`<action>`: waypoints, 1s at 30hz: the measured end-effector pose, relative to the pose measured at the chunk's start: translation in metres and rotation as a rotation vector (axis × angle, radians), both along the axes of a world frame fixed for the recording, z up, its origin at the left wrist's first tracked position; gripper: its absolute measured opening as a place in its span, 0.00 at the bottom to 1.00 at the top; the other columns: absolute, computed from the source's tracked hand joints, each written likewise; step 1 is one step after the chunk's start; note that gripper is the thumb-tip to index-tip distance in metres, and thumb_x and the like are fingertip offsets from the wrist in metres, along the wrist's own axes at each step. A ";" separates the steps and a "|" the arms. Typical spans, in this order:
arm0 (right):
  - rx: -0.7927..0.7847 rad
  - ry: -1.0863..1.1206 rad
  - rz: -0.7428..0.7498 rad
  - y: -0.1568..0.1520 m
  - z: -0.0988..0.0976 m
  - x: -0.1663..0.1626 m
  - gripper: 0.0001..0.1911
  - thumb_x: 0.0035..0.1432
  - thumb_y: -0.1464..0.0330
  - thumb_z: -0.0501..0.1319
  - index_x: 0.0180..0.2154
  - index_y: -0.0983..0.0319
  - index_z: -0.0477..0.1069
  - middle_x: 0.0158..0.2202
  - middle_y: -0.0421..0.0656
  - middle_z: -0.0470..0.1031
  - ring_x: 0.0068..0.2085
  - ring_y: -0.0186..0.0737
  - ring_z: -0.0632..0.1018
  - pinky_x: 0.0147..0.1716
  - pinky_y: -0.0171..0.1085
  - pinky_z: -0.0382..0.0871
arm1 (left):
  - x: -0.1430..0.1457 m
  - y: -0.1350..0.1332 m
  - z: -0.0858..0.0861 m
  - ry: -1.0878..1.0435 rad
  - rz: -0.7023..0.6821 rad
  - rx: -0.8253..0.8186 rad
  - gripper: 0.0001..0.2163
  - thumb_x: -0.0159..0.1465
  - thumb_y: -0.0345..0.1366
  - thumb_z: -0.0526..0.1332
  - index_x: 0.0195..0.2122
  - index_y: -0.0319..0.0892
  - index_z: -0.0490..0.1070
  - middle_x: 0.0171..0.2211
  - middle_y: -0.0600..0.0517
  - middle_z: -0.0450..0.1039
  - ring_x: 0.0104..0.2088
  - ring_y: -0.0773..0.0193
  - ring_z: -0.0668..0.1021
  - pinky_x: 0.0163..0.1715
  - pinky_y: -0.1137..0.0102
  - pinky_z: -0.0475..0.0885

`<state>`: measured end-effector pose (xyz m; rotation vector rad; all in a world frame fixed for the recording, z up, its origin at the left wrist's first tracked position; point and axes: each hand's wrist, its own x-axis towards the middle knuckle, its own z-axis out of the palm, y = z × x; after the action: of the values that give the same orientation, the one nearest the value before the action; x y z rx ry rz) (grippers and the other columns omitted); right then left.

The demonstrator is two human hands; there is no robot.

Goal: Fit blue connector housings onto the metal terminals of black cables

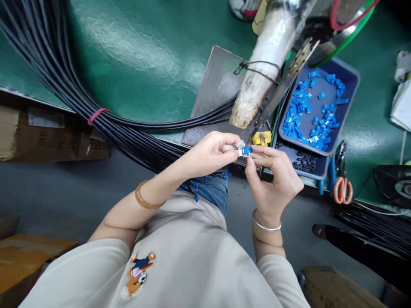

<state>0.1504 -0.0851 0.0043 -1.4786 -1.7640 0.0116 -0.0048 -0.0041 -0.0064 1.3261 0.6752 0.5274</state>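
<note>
My left hand (210, 153) and my right hand (272, 177) meet in front of me at the edge of the green table (138, 55). Between their fingertips sits a small blue connector (246, 150) with a pale clear piece (240, 145) against it. The left fingers pinch the pale piece, the right fingers pinch the blue part. A thick bundle of black cables (64, 81), tied with a red band (97, 114), sweeps from the far left down toward my lap. A dark blue tray (351, 81) with several blue connectors lies just beyond my right hand.
A white wrapped cylinder (266, 60) leans over a dark mat (218, 81). Orange-handled scissors (342, 188) and blue-handled pliers lie right of the tray. A lower tray holds small black parts (305, 161). Cardboard boxes (38, 137) sit at left. More black cables (379, 224) lie at right.
</note>
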 end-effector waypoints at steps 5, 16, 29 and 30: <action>-0.046 0.043 0.019 -0.008 0.002 0.002 0.07 0.55 0.76 0.65 0.33 0.59 0.71 0.38 0.40 0.81 0.40 0.35 0.81 0.41 0.36 0.77 | -0.005 -0.012 -0.002 0.022 -0.035 0.039 0.06 0.64 0.34 0.57 0.33 0.37 0.68 0.21 0.59 0.50 0.22 0.74 0.53 0.21 0.75 0.49; -0.177 0.193 -0.037 -0.026 0.001 -0.005 0.04 0.57 0.73 0.64 0.30 0.60 0.72 0.33 0.39 0.80 0.35 0.33 0.80 0.34 0.33 0.76 | -0.017 -0.038 -0.015 0.119 -0.001 0.168 0.10 0.64 0.40 0.59 0.35 0.36 0.72 0.20 0.59 0.56 0.21 0.75 0.59 0.23 0.77 0.55; -0.048 0.591 -0.228 -0.034 0.020 0.012 0.07 0.55 0.66 0.67 0.29 0.60 0.71 0.31 0.41 0.80 0.27 0.36 0.81 0.25 0.34 0.77 | -0.041 -0.039 -0.026 0.110 0.341 0.450 0.09 0.64 0.39 0.61 0.35 0.38 0.76 0.36 0.47 0.78 0.37 0.65 0.78 0.39 0.71 0.74; -0.039 0.611 -0.205 -0.035 0.024 0.013 0.07 0.55 0.67 0.67 0.28 0.60 0.70 0.31 0.41 0.80 0.24 0.35 0.80 0.21 0.33 0.74 | -0.042 -0.030 -0.022 0.186 0.403 0.611 0.09 0.66 0.37 0.59 0.35 0.38 0.76 0.37 0.47 0.78 0.38 0.64 0.77 0.43 0.68 0.73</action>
<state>0.1635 -0.1196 0.0282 -1.4758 -1.1243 0.3563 -0.0470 -0.0342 -0.0282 1.8346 0.9924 0.9988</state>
